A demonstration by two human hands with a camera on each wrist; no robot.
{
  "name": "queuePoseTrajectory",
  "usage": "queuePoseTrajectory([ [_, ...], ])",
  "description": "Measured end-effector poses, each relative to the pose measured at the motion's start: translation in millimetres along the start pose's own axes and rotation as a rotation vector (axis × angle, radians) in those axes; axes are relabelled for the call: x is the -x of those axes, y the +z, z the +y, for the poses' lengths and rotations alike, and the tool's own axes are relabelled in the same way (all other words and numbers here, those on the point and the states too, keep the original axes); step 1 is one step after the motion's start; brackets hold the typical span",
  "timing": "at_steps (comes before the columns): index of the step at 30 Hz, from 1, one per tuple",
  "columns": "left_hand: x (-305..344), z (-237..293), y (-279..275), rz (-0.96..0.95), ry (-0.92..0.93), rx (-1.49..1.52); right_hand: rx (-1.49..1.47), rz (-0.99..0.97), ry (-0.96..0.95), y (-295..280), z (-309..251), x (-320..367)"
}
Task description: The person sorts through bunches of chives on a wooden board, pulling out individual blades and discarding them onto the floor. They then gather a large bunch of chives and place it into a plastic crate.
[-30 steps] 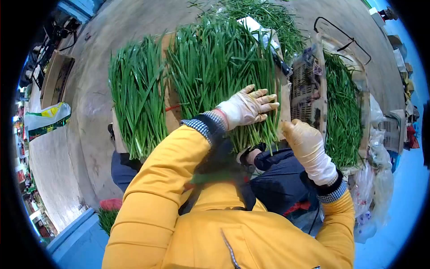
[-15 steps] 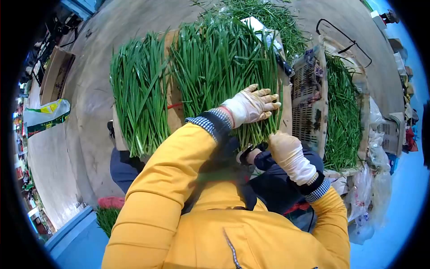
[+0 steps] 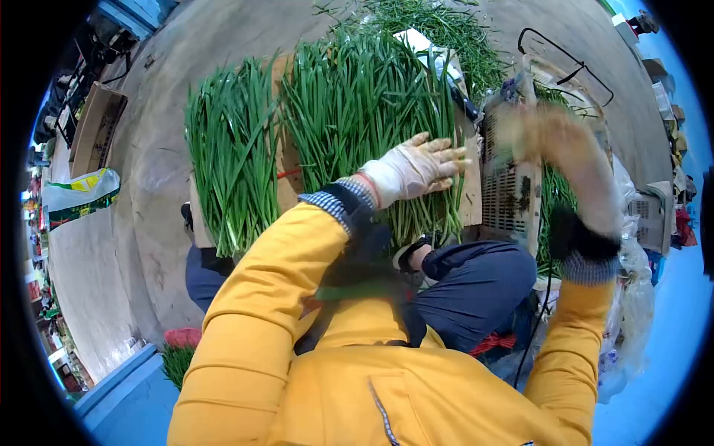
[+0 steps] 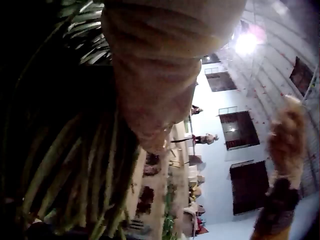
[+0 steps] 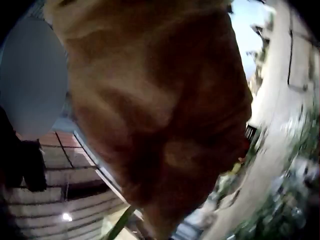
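Observation:
My gloved left hand (image 3: 413, 171) rests with spread fingers on the lower stalks of a wide pile of garlic chives (image 3: 349, 97). To its left lies a second pile of chives (image 3: 230, 149), on the same cardboard-covered surface. My gloved right hand (image 3: 569, 141) is blurred above the plastic crate (image 3: 513, 186) at the right. Its fingers are bent, and a thin green leaf (image 5: 120, 223) sticks out beside its fingertips in the right wrist view. Loose chive leaves (image 3: 554, 193) fill the crate behind the right forearm. The left wrist view shows stalks (image 4: 90, 170) beside the left hand.
A black-handled tool (image 3: 465, 102) lies at the chives' right edge by a white packet (image 3: 424, 46). Loose greens (image 3: 454, 37) cover the floor beyond. A black wire handle (image 3: 569, 56) rises near the crate, and clear plastic bags (image 3: 625, 297) hang at the right.
My right hand moved in to the stalk ends beside the left hand, then swung up and right over the crate. The left hand has stayed on the chives.

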State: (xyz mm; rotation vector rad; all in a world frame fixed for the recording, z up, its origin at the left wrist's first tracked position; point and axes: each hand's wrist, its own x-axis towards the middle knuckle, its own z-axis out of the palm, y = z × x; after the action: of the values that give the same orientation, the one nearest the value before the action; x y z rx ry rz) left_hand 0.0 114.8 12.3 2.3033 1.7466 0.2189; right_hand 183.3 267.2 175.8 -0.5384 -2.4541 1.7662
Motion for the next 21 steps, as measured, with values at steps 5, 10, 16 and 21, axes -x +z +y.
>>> queuePoseTrajectory([
  [5, 50, -24, -50, 0.233, -0.168, -0.066, -0.004, 0.083, -0.083, 89, 34, 7],
  [10, 123, -49, -43, 0.805, -0.306, 0.209, 0.645, -0.394, -0.253, 268, 124, 70],
  [16, 191, 0, 19, 1.06, -0.74, 0.778, 0.776, -0.201, -0.086, 232, 98, 52],
  [21, 186, 22, 59, 0.854, -0.891, 0.188, 0.493, -0.57, -0.13, 191, 53, 49],
])
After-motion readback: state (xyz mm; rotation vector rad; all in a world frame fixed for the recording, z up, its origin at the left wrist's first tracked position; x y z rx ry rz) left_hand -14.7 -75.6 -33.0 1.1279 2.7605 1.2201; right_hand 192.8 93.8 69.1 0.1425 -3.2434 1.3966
